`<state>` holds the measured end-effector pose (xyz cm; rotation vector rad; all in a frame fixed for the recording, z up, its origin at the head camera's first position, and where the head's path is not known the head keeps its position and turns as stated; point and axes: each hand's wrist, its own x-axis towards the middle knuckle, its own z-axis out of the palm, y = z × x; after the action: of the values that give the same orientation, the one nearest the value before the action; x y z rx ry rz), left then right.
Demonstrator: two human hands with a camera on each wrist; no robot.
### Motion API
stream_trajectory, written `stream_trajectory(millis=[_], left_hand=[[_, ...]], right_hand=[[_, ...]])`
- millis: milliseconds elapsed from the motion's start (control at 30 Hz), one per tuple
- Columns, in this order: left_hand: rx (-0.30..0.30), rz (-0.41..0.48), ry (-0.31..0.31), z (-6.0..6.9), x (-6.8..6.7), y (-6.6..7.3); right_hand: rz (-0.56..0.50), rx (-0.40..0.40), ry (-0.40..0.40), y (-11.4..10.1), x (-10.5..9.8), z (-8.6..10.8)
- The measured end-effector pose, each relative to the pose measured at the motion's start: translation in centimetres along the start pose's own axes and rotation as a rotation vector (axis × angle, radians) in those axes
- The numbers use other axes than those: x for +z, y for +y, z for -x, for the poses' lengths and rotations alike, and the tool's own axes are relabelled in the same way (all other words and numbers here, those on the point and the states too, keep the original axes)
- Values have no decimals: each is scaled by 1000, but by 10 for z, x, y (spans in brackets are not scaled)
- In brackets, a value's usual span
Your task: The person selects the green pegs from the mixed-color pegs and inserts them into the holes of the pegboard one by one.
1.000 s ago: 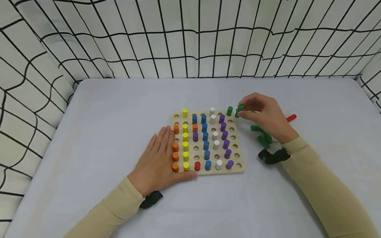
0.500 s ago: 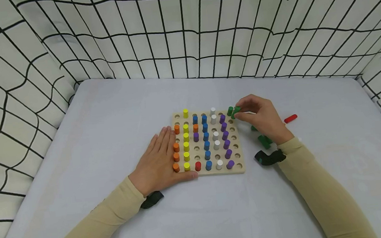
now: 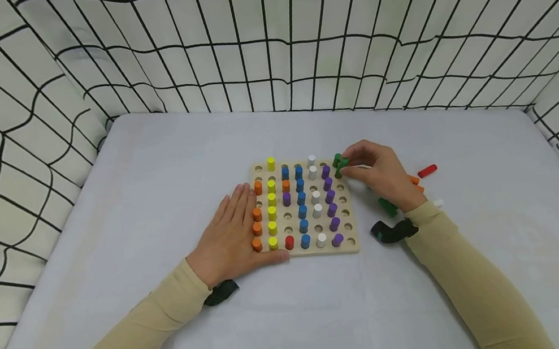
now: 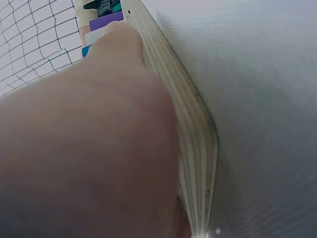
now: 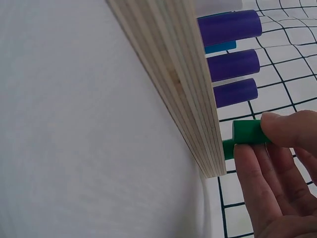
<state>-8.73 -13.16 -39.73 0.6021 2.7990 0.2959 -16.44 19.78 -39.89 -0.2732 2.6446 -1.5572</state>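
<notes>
A wooden pegboard (image 3: 325, 215) lies on the white table, with yellow, orange, blue, white, purple and red pegs standing in its holes. My left hand (image 3: 227, 242) rests along its left edge, fingers straight and thumb along the near edge. At the far right corner, my right hand (image 3: 380, 172) pinches a green peg (image 5: 246, 131) between thumb and fingers, over the rightmost column. Just behind it stands another green peg (image 3: 337, 157) in the corner hole. Whether the held peg's lower end is inside a hole cannot be told; in the right wrist view it looks above the board.
Loose pegs lie right of the board, partly hidden by the right hand: a green peg (image 3: 387, 207), a red peg (image 3: 427, 171), orange pegs (image 3: 415, 180) and a white one (image 3: 438, 203). Black wire grid (image 3: 265, 39) walls surround the table (image 3: 315, 318).
My right hand has moved left with the green peg, from beside the board to over its rightmost column. The left hand has stayed in place.
</notes>
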Motion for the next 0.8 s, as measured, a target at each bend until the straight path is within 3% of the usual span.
stream_trajectory(millis=[800], left_hand=[[7,-6,11,1,-1,0]], right_hand=[[47,-4,-12,5,2,-1]])
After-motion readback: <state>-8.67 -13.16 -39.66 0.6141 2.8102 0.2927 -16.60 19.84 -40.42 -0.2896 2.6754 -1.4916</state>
